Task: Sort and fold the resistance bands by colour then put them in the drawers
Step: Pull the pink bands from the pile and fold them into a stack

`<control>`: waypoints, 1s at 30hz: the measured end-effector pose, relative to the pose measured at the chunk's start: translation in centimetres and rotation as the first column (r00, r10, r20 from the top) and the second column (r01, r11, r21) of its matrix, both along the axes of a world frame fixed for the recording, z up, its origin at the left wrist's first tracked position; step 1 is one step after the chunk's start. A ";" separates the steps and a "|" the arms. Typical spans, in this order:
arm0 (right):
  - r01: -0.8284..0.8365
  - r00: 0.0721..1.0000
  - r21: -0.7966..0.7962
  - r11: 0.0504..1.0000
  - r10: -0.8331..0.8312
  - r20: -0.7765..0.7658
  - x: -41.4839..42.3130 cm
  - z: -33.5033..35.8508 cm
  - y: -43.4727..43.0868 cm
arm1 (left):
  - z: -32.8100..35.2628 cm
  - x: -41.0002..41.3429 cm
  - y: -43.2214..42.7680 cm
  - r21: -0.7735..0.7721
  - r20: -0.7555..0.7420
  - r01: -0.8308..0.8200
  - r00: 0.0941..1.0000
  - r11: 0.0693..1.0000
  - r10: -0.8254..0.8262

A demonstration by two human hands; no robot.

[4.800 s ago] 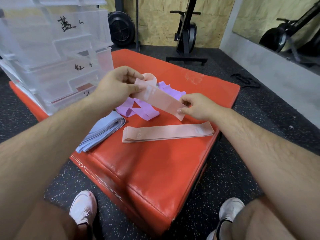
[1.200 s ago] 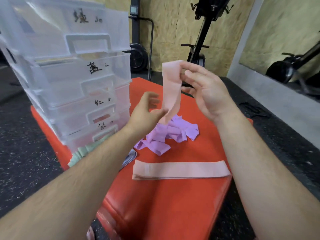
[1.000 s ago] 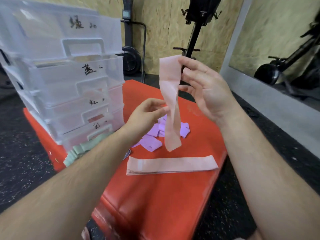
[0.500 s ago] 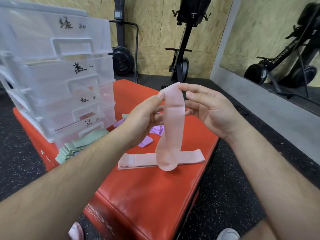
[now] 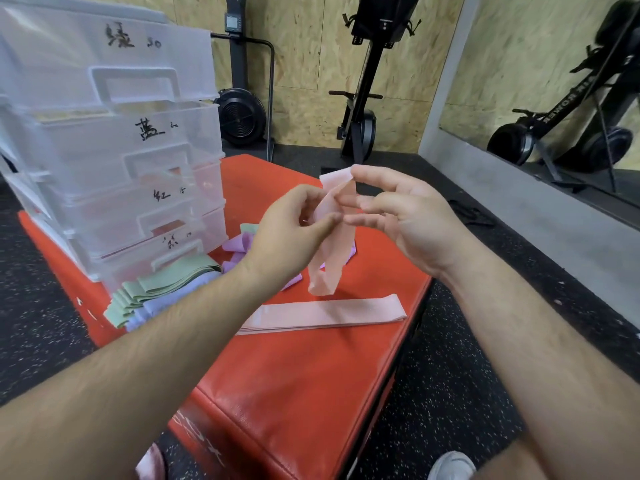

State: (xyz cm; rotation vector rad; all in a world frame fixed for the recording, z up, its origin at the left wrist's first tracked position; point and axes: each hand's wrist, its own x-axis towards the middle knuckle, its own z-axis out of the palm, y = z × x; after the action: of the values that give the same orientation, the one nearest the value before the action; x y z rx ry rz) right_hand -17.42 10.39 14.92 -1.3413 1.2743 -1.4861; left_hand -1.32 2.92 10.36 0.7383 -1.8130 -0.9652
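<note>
1. Since half a second ago the hanging pink band (image 5: 334, 244) has risen: its lower loop now ends just above the flat pink stack (image 5: 325, 315) instead of crossing in front of it.
2. My right hand (image 5: 398, 216) pinches the band's top end between fingertips and thumb. My left hand (image 5: 291, 233) is curled against its middle and seems to pinch it there.
3. The band dangles in the air over the red pad (image 5: 311, 393), its two layers parted and slightly twisted.
4. To do this well, I judge I should untwist it, press both layers flat, match the ends, then lay it squarely on the pink stack.
5. Green bands (image 5: 162, 282) and blue bands (image 5: 166, 301) lie folded beside the drawers (image 5: 138, 161). The purple pile (image 5: 239, 244) is unsorted.
6. My left thumb hides behind my fingers, so that grip is unsure. My arm covers part of the purple pile, and the handwritten drawer labels are hard to read.
</note>
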 end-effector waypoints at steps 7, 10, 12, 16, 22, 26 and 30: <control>0.059 0.970 -0.063 0.996 -0.072 -0.233 0.6 -1.0 -0.4 | 0.7 0.9 -0.6 0.183 -0.144 0.120 0.985 0.976 -0.095; 0.125 0.935 -0.102 0.987 -0.151 -0.322 1.0 -1.6 -0.7 | 1.0 1.3 -0.4 0.172 -0.169 0.123 0.981 0.977 -0.093; 0.171 0.913 -0.137 0.976 -0.209 -0.351 1.3 -1.7 -0.8 | 1.3 1.6 -0.5 0.150 -0.170 0.137 0.979 0.979 -0.111; 0.196 0.915 -0.161 0.967 -0.239 -0.325 1.6 -1.3 -0.9 | 1.0 1.6 -1.0 0.101 -0.171 -0.007 0.985 0.995 0.024; 0.107 0.928 -0.147 0.983 -0.152 -0.340 1.9 -1.4 -1.0 | 2.1 2.6 -1.0 -0.060 -0.024 0.057 0.998 0.997 -0.059; 0.043 0.956 -0.066 0.997 -0.060 -0.287 2.3 -2.6 -1.6 | 2.0 2.7 -0.7 0.006 -0.072 0.028 0.997 1.000 -0.027; 0.044 0.940 -0.017 0.999 -0.048 -0.338 2.6 -4.5 -2.4 | 1.9 3.1 -0.7 0.078 0.011 0.038 0.999 0.996 -0.039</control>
State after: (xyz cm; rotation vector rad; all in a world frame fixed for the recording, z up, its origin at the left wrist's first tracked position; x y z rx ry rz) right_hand -14.79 7.99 10.42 -1.6345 1.5220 -1.3302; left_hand 1.74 2.22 12.26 0.7613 -1.8148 -1.0639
